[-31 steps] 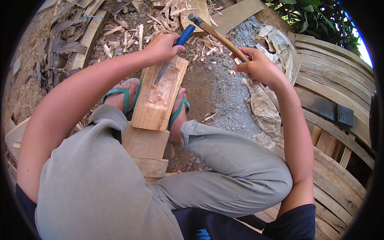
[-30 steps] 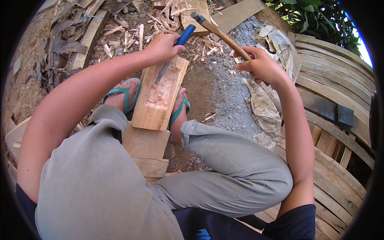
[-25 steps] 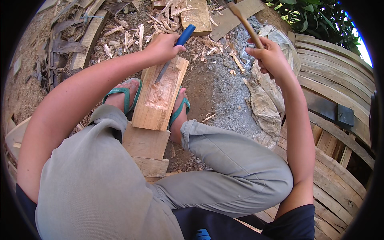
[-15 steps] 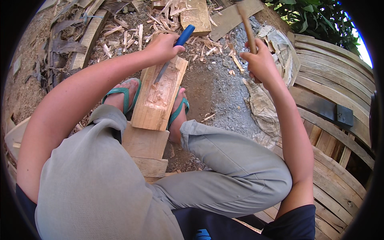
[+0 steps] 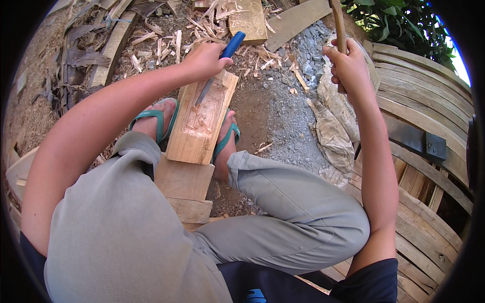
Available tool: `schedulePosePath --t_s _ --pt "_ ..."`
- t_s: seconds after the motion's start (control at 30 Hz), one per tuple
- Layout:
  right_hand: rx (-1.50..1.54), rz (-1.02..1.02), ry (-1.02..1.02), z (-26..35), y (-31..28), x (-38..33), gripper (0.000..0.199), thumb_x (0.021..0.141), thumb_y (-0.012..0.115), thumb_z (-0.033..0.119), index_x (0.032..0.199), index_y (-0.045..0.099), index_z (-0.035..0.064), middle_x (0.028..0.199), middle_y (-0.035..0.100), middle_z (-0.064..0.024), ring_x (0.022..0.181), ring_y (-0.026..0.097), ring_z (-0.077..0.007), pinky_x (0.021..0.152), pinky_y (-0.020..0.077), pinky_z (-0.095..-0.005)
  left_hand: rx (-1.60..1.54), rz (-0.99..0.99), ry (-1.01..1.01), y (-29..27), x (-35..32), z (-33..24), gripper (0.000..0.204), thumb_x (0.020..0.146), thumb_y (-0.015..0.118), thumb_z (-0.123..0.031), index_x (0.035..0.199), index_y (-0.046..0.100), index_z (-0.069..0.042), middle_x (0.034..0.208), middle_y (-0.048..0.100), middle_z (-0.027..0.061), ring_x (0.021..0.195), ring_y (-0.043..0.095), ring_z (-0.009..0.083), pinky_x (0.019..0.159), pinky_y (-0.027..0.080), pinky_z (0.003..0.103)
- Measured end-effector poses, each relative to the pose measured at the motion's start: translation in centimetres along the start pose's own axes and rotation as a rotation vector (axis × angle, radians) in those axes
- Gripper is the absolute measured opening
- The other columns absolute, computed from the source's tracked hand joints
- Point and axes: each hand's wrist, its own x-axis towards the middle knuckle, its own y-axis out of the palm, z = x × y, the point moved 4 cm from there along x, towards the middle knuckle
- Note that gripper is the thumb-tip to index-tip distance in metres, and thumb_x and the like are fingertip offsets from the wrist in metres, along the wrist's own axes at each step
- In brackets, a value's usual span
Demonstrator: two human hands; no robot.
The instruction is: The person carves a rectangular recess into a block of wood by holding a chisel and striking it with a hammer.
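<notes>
My left hand point(image 5: 206, 61) is closed round a chisel point(image 5: 234, 44) with a blue handle. The chisel's blade slants down into a hollow cut in a wooden block point(image 5: 194, 151), and loose chips lie in that hollow. Both my feet, in green flip-flops, are set against the block's sides. Off to the right, my right hand point(image 5: 352, 68) grips a wooden handle point(image 5: 339, 22), raised well apart from the chisel. The handle's far end runs out of the top of the picture, so its head is hidden.
Under the block lie wooden boards point(image 5: 183, 181). Wood shavings point(image 5: 209, 25) and another squared timber point(image 5: 247, 22) are beyond it. Grey gravel point(image 5: 288, 126) and a crumpled sack point(image 5: 331, 136) are to the right, beside a slatted wooden structure point(image 5: 419, 91).
My right hand has moved rightward and slightly up with the wooden handle, drawing away from the chisel. My left hand, the chisel and the block look the same.
</notes>
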Motion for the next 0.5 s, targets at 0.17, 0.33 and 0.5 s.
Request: schedulePosePath --t_s 0.17,0.33,0.5 --pt "-0.307 0.391 0.043 -0.1 4.4 -2.4 0.036 0.090 0.071 0.013 0.122 0.059 0.0023 0.073 0.053 0.0007 0.052 0.047 -0.0071 0.043 0.0396 -0.0251 0.019 -0.033 0.010 0.2 0.1 0.6 0.038 0.094 0.070 -0.035 0.110 0.071 -0.001 0.078 0.071 0.0171 0.071 0.072 0.0295 0.071 0.054 0.043" --pt "-0.303 0.526 0.122 0.1 4.6 -2.8 0.035 0.088 0.075 0.018 0.118 0.064 0.0049 0.073 0.052 0.0022 0.054 0.044 -0.0075 0.046 0.0365 -0.0261 0.034 -0.034 0.017 0.2 -0.1 0.7 0.039 0.094 0.070 -0.036 0.113 0.071 -0.002 0.080 0.072 0.0169 0.072 0.073 0.0282 0.071 0.055 0.043" --pt "-0.141 0.213 0.050 0.4 2.8 -1.2 0.040 0.091 0.076 0.024 0.123 0.062 0.0041 0.072 0.049 0.0025 0.052 0.044 -0.0066 0.044 0.0347 -0.0248 0.020 -0.030 -0.020 0.3 -0.1 1.3 0.042 0.093 0.070 -0.038 0.115 0.072 -0.003 0.080 0.073 0.0153 0.071 0.073 0.0268 0.071 0.056 0.042"
